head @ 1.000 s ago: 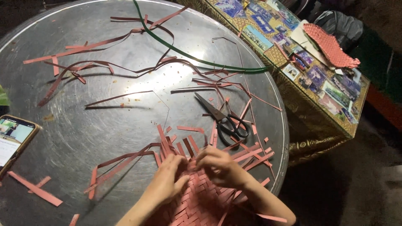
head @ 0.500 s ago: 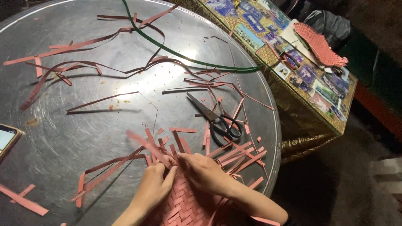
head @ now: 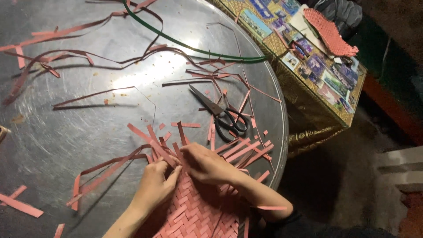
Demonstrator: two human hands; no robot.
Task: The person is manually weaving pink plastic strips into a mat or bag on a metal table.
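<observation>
At the near edge of the round metal desk (head: 66, 132), both hands, left (head: 155, 185) and right (head: 207, 165), are pinching loose strips of the pink woven strip mat (head: 194, 213). Loosened fingers could let the weave slacken; black-handled scissors (head: 222, 114) are lying near.

Black-handled scissors (head: 222, 115) on round metal counter (head: 79, 128). Green band (head: 189, 46) curves beyond scissors. Right of scissors: patterned cloth (head: 308, 88), finished pink woven piece (head: 330, 33).

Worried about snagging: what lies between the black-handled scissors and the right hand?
Head view: loose pink strips fan across the round metal table between scissors and right hand.
</observation>
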